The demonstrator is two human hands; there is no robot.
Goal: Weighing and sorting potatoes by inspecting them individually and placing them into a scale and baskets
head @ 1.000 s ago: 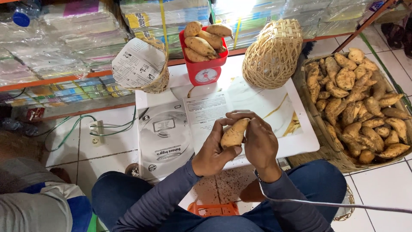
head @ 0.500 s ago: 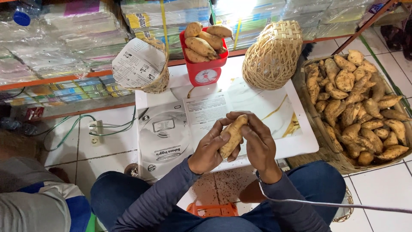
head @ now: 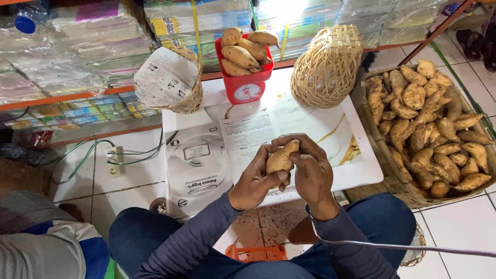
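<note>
Both my hands hold one pale brown sweet potato (head: 279,159) above a white board (head: 361,170) spread with printed paper sheets. My left hand (head: 254,182) cups it from below and the left. My right hand (head: 310,169) wraps over its top and right side. Behind them a red kitchen scale (head: 244,85) carries several sweet potatoes (head: 243,54) in its pan.
A big woven tray (head: 386,160) heaped with sweet potatoes (head: 429,124) lies on the tiled floor at right. An upturned woven basket (head: 328,66) stands beside the scale, and a paper-lined basket (head: 170,80) at left. Shelves of plastic-wrapped goods (head: 77,46) run behind. A power strip (head: 114,155) with cables lies left.
I have turned the sweet potato between my hands: it now stands more upright, and my right fingers have closed over its top.
</note>
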